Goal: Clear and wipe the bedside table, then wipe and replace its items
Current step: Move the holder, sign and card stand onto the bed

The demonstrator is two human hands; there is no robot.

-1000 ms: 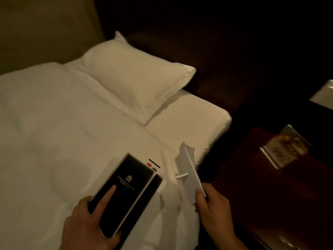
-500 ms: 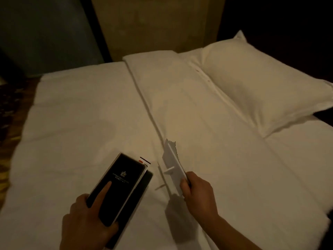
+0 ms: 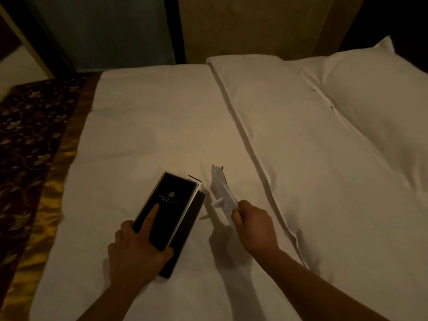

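Observation:
My left hand [image 3: 136,246] grips a stack of black booklets [image 3: 171,205] over the white bed [image 3: 150,140]; the forefinger lies flat on the top cover, which bears a small pale emblem. A white card edge with a dark stripe sticks out at the stack's far end. My right hand [image 3: 252,225] holds a white paper item [image 3: 221,188] with a jagged top edge and a thin white stick across it, just right of the stack. The bedside table is out of view.
A white pillow [image 3: 375,93] lies at the far right, beside a long fold in the duvet [image 3: 245,126]. A dark patterned and gold bed runner [image 3: 30,144] covers the left side. Dim wall panels stand beyond the bed.
The view has swung left, away from the bedside table and towards the bed's foot end. Both hands keep their items and hold about the same pose over the bed.

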